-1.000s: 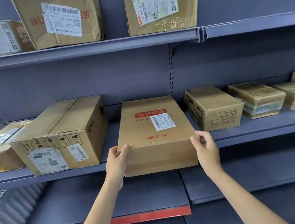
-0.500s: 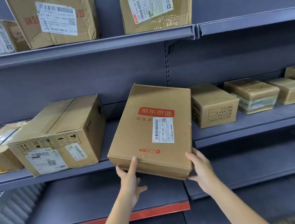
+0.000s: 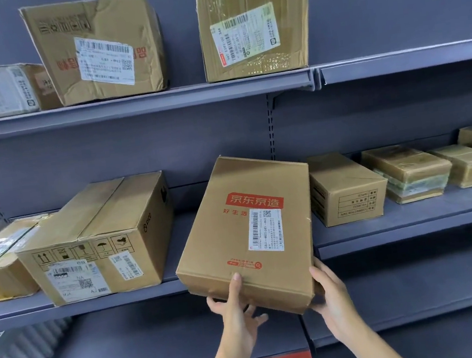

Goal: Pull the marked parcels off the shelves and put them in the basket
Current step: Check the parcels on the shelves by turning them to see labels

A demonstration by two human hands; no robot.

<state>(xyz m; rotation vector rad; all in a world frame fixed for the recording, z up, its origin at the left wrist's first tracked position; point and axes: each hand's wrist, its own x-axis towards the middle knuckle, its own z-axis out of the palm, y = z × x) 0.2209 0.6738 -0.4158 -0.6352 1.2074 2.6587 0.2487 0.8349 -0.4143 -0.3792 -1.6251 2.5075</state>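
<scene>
You have the flat brown cardboard parcel between your two hands, tilted so its broad top face leans toward you and its far end rises above your fingers. That face carries a red block with white characters, a smaller line of red print under it, a white barcode label just below and to the right, and a small red mark near the edge closest to you. Your left hand grips the near lower edge from beneath, thumb laid up on the top face. Your right hand cups the near right corner from the side and below. The near side wall shows light creasing.
</scene>
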